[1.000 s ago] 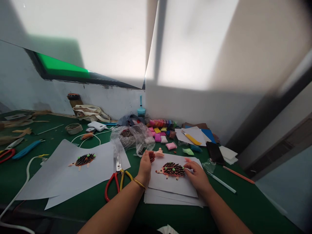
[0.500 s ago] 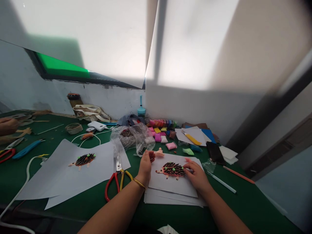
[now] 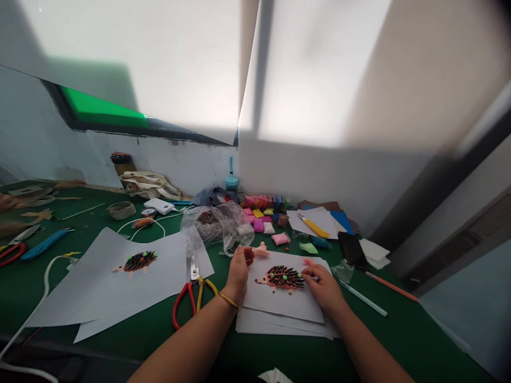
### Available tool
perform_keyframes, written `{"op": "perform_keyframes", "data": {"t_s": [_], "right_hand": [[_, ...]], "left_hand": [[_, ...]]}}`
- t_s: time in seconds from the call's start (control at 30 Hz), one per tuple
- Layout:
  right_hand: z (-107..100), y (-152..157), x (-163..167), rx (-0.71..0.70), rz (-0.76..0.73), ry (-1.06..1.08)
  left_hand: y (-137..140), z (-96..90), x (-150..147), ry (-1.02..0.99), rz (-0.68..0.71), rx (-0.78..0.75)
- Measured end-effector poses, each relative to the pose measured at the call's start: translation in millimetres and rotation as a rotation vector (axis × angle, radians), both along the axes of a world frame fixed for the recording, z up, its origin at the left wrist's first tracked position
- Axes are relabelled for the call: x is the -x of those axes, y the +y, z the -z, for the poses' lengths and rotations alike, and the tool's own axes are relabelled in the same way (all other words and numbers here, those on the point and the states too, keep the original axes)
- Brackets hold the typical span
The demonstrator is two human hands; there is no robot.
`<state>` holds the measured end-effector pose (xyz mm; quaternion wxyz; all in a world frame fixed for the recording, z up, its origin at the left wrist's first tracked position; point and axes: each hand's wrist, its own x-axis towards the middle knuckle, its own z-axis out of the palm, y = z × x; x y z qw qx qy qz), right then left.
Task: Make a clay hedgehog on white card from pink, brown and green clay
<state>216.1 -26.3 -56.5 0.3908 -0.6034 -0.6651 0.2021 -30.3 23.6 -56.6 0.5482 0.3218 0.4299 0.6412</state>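
Note:
A hedgehog picture [image 3: 284, 282] with dark spiky quills, a pink clay body and green balls lies on white paper [image 3: 279, 306]. My right hand [image 3: 323, 287] is at its tail end, thumb and fingertips drawn together close to a green ball. Anything between those fingertips is too small to make out. At the sheet's left edge stands my left hand [image 3: 238, 271], fingers loosely bent and apart, holding nothing visible. A lump of pink clay [image 3: 261, 250] lies just beyond its fingertips. More pink clay [image 3: 308, 261] sits above my right hand.
Red-handled scissors [image 3: 184, 306] and yellow-handled pliers [image 3: 205, 284] lie left of my left forearm. Another hedgehog picture [image 3: 138, 261] is further left. Behind are clay packets [image 3: 280, 239], a plastic bag [image 3: 215, 223] and a yellow cutter [image 3: 315, 227]. A co-worker's blurred hand [image 3: 8, 202] shows far left.
My right hand has drawn back slightly to the right from the hedgehog's tail end, so the green ball there shows more. My left hand stays put. The co-worker's hand has moved.

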Motion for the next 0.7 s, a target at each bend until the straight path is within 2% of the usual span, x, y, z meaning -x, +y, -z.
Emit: {"op": "perform_keyframes", "data": {"t_s": [0.37,0.7], "right_hand": [[10.2,5.0,-2.7,-0.03,-0.028,-0.02],[5.8,2.9,-2.2,-0.029,-0.011,0.003]], "left_hand": [[-0.3,-1.5,-1.2,-0.01,-0.005,-0.012],[-0.4,1.1,0.1,0.014,0.007,-0.017]]}}
